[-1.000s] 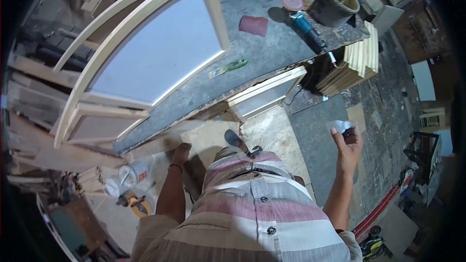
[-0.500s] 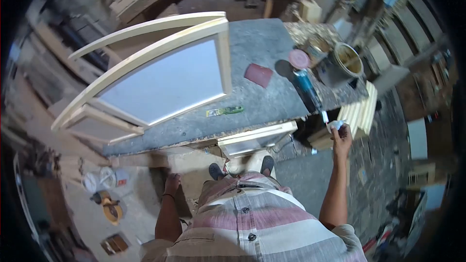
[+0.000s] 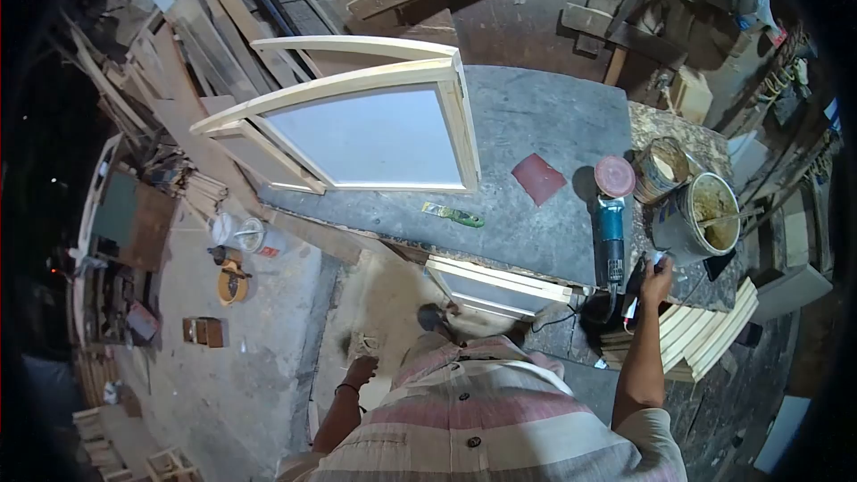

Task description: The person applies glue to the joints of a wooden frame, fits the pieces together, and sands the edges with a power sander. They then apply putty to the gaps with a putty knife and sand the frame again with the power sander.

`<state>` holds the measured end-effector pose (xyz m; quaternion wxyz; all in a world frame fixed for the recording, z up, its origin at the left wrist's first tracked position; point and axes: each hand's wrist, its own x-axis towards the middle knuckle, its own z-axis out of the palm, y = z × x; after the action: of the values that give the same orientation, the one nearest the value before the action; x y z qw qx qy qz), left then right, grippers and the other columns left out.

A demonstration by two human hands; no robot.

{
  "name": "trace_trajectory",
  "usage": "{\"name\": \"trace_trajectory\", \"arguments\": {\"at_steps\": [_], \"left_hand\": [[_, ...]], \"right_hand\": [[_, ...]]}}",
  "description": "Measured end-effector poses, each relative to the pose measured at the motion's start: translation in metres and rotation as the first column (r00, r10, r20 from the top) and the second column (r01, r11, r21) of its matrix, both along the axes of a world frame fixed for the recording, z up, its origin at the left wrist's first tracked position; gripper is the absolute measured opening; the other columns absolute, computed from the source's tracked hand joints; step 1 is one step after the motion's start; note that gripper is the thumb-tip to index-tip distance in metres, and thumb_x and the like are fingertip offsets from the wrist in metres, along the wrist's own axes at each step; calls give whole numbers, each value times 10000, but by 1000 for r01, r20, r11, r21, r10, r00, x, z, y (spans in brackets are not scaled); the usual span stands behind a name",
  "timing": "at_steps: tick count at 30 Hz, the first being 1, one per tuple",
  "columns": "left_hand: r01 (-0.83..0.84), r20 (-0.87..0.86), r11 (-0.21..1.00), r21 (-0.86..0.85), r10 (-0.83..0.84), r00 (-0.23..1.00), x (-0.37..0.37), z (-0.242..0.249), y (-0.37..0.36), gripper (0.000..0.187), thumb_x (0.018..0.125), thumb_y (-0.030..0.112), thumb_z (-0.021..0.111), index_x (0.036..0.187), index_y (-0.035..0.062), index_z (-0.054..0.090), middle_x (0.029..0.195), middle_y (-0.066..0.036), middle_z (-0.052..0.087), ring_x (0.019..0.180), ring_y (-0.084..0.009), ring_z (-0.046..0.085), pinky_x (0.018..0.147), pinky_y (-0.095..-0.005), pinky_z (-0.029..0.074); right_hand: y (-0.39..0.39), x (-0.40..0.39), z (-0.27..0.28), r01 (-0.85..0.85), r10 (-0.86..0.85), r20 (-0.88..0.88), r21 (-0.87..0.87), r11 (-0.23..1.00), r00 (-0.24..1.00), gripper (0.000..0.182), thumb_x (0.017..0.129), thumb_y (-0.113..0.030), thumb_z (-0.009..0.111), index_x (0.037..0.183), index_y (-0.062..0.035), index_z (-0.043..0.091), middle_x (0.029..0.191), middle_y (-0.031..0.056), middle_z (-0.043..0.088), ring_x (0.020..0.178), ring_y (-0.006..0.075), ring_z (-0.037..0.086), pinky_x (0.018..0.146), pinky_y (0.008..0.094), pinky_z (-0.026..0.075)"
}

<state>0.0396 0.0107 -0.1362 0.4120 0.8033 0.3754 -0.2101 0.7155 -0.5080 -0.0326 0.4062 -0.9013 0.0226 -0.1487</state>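
Observation:
My right hand is at the front edge of the workbench, fingers pinched on a small white crumpled piece; its exact kind is too small to tell. Just left of that hand lies a blue angle grinder with a round pink sanding disc. A bucket of brownish paste with a stick in it stands beyond the hand. My left hand hangs low by my side, away from the bench, fingers loosely apart and nothing seen in them.
On the grey workbench are a curved wooden frame with a pale panel, a green-handled scraper and dark red sandpaper. Another frame leans below the front edge. Stacked wooden strips lie at right, tubs at left.
My right hand has moved from beyond the bench's front edge to beside the bucket, still with the white piece. My left hand stays low. The view has turned and shifted.

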Motion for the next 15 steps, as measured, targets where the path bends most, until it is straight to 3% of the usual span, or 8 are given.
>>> {"name": "trace_trajectory", "arguments": {"at_steps": [1,2,4,9,10,15], "left_hand": [[-256,-106,959,-119,244,964,22,26,-14,369,965,312,647,1259,88,645,1066,-46,728,900,-180,706,711,-306,571],[-264,-102,959,-102,253,962,35,47,-21,369,965,312,647,1259,88,645,1066,-46,728,900,-180,706,711,-306,571],[-557,-157,820,-132,538,829,67,91,-31,423,965,336,654,1273,46,639,1112,-76,728,908,-183,709,734,-323,576],[-659,-6,746,-95,661,750,96,109,-33,508,969,403,634,1153,-69,678,1113,-146,731,883,-171,693,742,-320,553],[-609,-16,789,-76,610,792,97,97,-28,493,966,410,636,1144,-46,691,1078,-136,733,874,-171,689,749,-326,548],[-477,48,879,3,477,878,111,93,-37,448,962,450,625,1071,27,723,925,-97,721,817,-168,663,756,-350,526]], "right_hand": [[-1,4,-11,-15,14,-13,-75,997,1000,434,874,-152,748,1242,16,590,1138,243,682,1040,408,665,914,449,504],[3,-1,-5,-47,51,34,-113,993,998,470,869,-153,750,1277,13,583,1182,257,671,1091,448,642,944,465,495],[10,-5,6,-13,12,-11,-167,986,1000,501,857,-116,761,1300,21,572,1197,260,663,1108,449,630,966,455,486],[6,-7,-5,-32,30,-18,-122,992,999,566,844,-73,767,1356,14,543,1294,274,611,1173,437,604,1004,440,470],[9,-12,3,-46,46,2,-15,999,999,520,831,-62,772,1301,22,564,1230,252,619,1110,427,610,973,448,474],[-2,-41,-12,63,-83,222,93,994,972,269,881,-69,687,1092,41,562,1004,203,570,912,367,563,869,444,472]]}}
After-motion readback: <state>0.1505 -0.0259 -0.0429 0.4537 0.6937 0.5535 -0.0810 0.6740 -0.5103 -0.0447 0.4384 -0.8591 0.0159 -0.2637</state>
